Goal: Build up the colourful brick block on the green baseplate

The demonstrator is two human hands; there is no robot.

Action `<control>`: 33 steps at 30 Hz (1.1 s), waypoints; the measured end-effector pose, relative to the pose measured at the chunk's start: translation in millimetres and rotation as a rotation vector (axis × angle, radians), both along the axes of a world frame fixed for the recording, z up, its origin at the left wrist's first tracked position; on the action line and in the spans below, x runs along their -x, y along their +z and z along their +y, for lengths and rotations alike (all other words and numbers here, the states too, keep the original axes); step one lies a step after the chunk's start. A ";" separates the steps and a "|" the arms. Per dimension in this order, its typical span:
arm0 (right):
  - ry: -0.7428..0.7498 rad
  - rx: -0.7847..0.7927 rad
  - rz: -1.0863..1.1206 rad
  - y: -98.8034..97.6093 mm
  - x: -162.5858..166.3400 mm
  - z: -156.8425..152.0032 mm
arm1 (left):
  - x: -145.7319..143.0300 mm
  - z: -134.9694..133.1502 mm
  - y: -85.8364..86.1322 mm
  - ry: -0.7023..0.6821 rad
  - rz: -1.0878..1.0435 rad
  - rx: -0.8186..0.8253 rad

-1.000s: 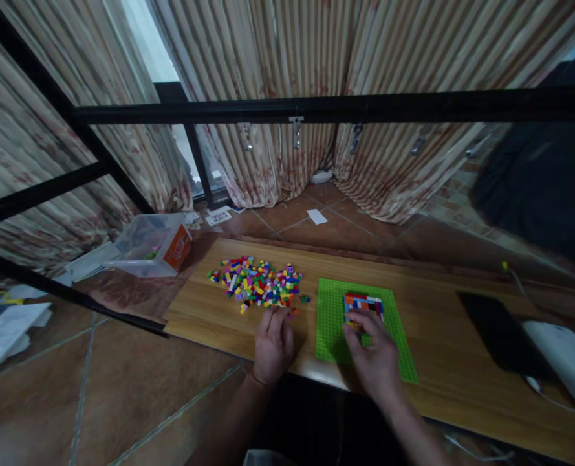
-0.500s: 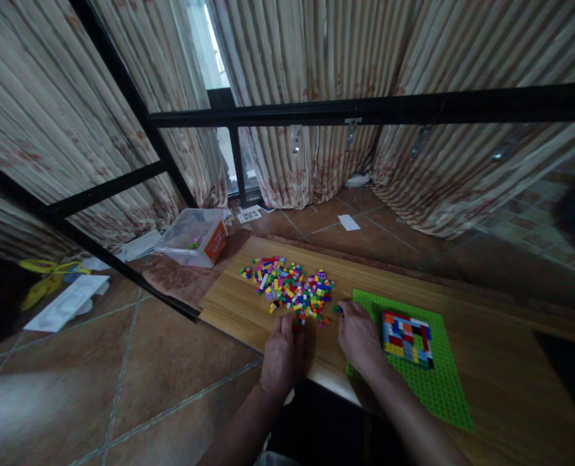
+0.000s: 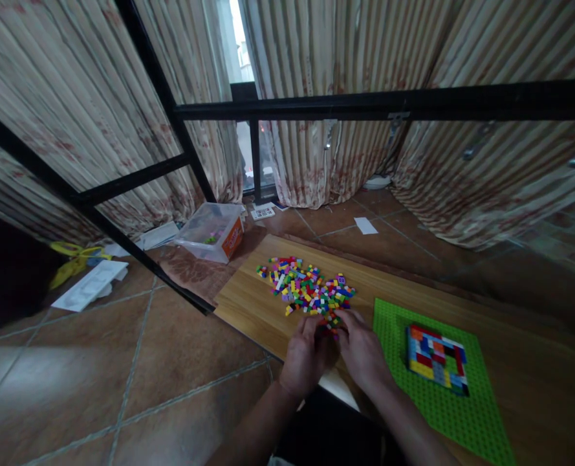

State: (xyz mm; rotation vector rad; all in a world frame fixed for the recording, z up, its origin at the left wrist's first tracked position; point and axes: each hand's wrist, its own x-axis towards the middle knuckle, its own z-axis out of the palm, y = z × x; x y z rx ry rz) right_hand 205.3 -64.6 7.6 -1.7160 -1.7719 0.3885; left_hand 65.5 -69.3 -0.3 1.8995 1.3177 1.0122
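Small multicoloured toy bricks (image 3: 311, 288) lie in a loose pile on the wooden table (image 3: 241, 291). At the pile's near edge my left hand (image 3: 304, 356) is closed, its fingertips around a small dark red toy brick (image 3: 322, 327). Close beside it, my right hand (image 3: 363, 349) pinches at a small toy brick, mostly hidden by the fingers; its colour is unclear. The fingertips of both hands nearly meet. To the right, a green baseplate (image 3: 394, 317) carries a low block of joined bricks (image 3: 433, 359) in mixed colours, with an opening at its right side.
A clear plastic box (image 3: 195, 249) with an orange label and a few bricks inside stands beyond the table's left end. A black metal frame (image 3: 316, 110) crosses before the curtains. White packaging (image 3: 90, 285) and a paper (image 3: 365, 225) lie on the tiled floor.
My right hand has moved left, away from the baseplate, and my hands have come together at the pile's near edge. The camera has turned slightly left.
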 end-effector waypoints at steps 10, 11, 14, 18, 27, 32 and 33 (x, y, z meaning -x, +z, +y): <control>0.013 -0.018 0.109 0.8 -18.3 -22.9 | 45.4 74.5 20.3 0.510 0.227 0.035; 0.013 -0.014 0.121 0.7 -17.9 -24.9 | 48.2 80.2 21.0 0.518 0.264 0.059; 0.017 -0.010 0.149 0.3 -17.3 -29.4 | 51.4 88.0 22.5 0.498 0.357 0.117; 0.022 0.004 0.172 0.0 -19.4 -32.4 | 48.7 87.7 26.2 0.457 0.426 0.132; 0.017 -0.005 0.202 -1.4 -22.2 -35.3 | 45.7 86.8 33.2 0.413 0.550 0.170; 0.030 0.015 0.227 -0.1 -24.1 -36.7 | 44.6 88.5 35.9 0.403 0.602 0.167; 0.027 0.022 0.231 0.2 -24.5 -37.1 | 44.1 89.7 37.0 0.405 0.619 0.185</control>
